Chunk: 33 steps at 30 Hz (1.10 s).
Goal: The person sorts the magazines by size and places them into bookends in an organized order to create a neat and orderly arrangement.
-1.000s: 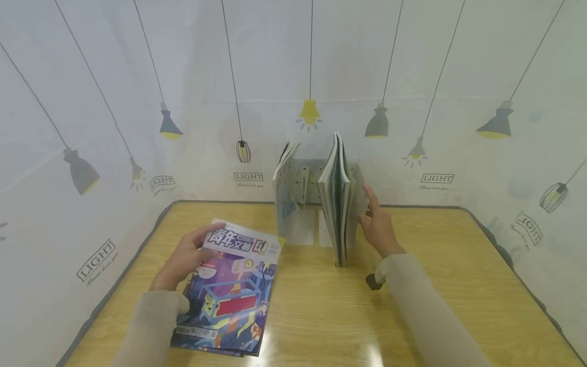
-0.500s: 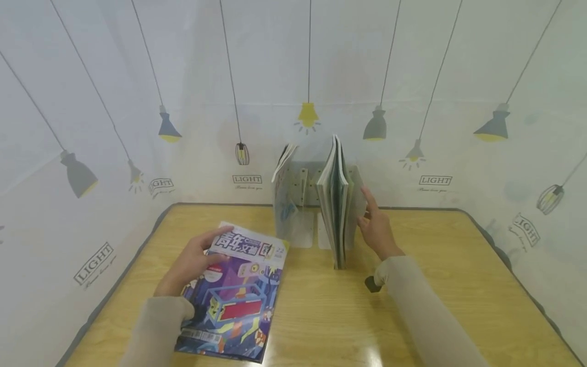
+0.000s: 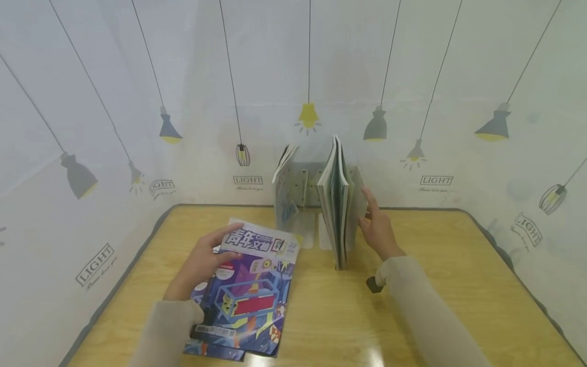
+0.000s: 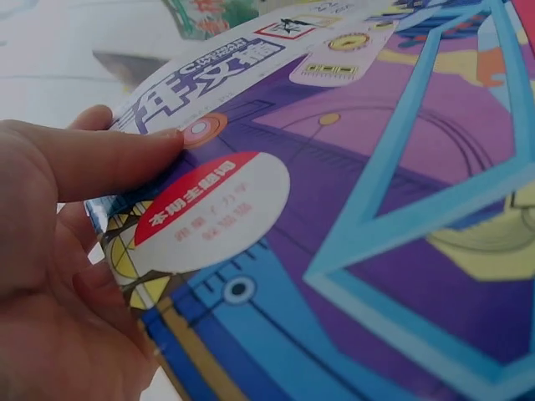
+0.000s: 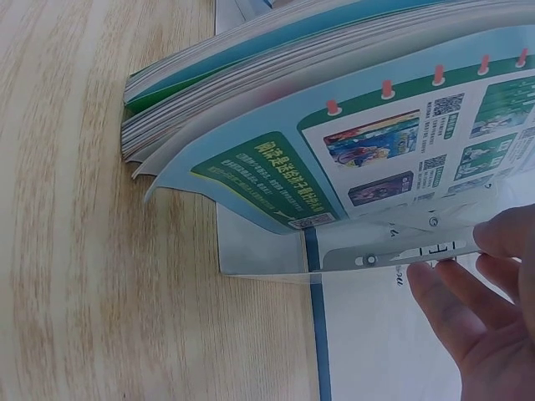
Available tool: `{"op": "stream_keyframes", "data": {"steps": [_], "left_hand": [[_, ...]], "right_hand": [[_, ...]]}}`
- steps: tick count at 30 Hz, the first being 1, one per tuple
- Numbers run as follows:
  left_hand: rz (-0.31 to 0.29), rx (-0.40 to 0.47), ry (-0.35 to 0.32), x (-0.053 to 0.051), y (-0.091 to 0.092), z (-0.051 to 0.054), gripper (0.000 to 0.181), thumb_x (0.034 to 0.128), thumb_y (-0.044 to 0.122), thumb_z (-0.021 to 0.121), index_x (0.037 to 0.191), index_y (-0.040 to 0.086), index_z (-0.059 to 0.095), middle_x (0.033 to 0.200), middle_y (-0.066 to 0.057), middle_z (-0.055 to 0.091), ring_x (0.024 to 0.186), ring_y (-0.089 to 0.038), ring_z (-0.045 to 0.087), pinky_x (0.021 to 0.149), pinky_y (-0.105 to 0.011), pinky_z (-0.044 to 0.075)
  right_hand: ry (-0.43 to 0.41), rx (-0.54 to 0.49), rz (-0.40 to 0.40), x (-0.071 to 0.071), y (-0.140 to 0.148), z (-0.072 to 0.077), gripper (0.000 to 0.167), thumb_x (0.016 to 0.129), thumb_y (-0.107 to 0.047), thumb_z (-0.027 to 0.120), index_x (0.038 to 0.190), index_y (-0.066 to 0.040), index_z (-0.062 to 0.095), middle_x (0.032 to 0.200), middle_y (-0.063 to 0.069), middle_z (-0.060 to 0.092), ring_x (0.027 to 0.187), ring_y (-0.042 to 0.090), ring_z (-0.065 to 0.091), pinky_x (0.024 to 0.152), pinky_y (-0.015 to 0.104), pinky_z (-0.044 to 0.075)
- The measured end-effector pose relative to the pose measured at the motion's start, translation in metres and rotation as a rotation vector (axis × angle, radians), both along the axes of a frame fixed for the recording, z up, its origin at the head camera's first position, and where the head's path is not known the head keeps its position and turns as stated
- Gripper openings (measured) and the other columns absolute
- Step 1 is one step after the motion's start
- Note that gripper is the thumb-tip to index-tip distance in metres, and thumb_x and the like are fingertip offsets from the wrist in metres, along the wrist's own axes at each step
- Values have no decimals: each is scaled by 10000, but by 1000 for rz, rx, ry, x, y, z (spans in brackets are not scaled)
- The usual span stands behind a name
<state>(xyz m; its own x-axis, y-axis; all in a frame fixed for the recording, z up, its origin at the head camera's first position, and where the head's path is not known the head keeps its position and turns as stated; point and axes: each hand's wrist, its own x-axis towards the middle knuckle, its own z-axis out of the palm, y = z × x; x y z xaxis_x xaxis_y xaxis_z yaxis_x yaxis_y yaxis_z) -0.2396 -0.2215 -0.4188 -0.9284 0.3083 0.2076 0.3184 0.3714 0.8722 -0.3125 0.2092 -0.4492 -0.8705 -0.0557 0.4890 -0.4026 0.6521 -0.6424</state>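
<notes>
In the head view, a purple magazine (image 3: 257,300) is held by the left hand (image 3: 202,260) over a second magazine (image 3: 215,350) on a wooden table (image 3: 335,316), left of standing magazines (image 3: 337,204). From the left wrist, its edge is seen pinched under the thumb; from the right wrist, a bookend (image 5: 368,257) is gripped by the right hand (image 5: 497,309).

Looks like a desk or study nook, walled in at the back and both sides by white sheeting (image 3: 270,61) printed with hanging lamps (image 3: 375,125) and the word "LIGHT" (image 3: 436,180). Fitting that: a wood-grain tabletop (image 3: 335,316) edged by a dark strip (image 3: 424,208) at the foot of the sheeting, upright magazines (image 3: 338,214) in a bookend stand (image 3: 303,234) and, nearer, a purple magazine (image 3: 249,295) with a Chinese title. Hard to tell from these views whether in a home, office or booth.
</notes>
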Motion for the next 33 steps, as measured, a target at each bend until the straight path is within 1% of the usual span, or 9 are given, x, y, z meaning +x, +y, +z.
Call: {"op": "stream_keyframes", "data": {"steps": [4,8,12,13,19,22,24,29,33], "left_hand": [[16,-8,52,3,7,4,646,856,67,733,1416,306,516,1298,-124,599,979,-299,661,668,-365,595],[22,-29,112,5,12,8,645,855,65,735,1421,280,513,1301,-125,598,993,-304,655,686,-344,592],[24,-52,166,6,18,9,649,849,42,735,1418,265,518,1283,-117,610,1003,-293,649,698,-326,589],[30,-60,175,6,20,9,651,849,35,732,1418,268,519,1281,-112,611,1005,-289,646,699,-324,587],[61,-122,212,7,27,11,673,847,27,729,1419,307,511,1274,-81,618,997,-255,632,711,-339,582],[62,-148,235,8,30,12,685,842,41,739,1424,316,504,1274,-83,620,967,-239,643,699,-332,583],[57,-155,258,8,31,13,692,838,45,744,1426,317,501,1277,-86,620,948,-232,653,684,-316,584],[33,-124,335,8,35,14,700,824,26,753,1423,294,510,1247,-95,640,924,-225,670,630,-259,581],[27,-71,417,8,39,15,685,816,-15,747,1414,235,527,1184,-121,670,887,-239,688,566,-236,571]], "right_hand": [[10,-4,9,2,0,-1,899,872,112,622,1554,-272,179,1089,426,566,1042,509,590,792,559,544],[13,-9,9,3,-1,-2,884,878,105,613,1553,-272,184,1164,430,535,1047,514,585,793,561,543],[15,-8,5,3,-1,-1,874,880,93,613,1549,-279,192,1171,434,528,1045,507,591,796,558,544],[16,-8,5,2,-1,-2,876,878,96,613,1549,-278,191,1142,439,538,1044,508,591,797,558,543],[22,-7,-1,0,0,-4,878,875,99,613,1550,-276,195,1150,432,539,1043,510,591,791,560,544],[38,-7,-8,-1,0,-5,869,872,92,616,1547,-274,208,1132,441,541,1029,508,598,788,564,544],[45,-8,-12,-1,0,-5,869,872,89,617,1546,-280,212,1170,437,528,1024,505,602,792,565,543],[44,-10,-13,0,0,-5,874,874,88,615,1547,-294,208,1237,422,502,1030,508,598,807,561,539],[40,-9,-13,-1,0,-4,880,873,87,615,1546,-306,206,1180,437,523,1036,506,596,807,564,538]]}}
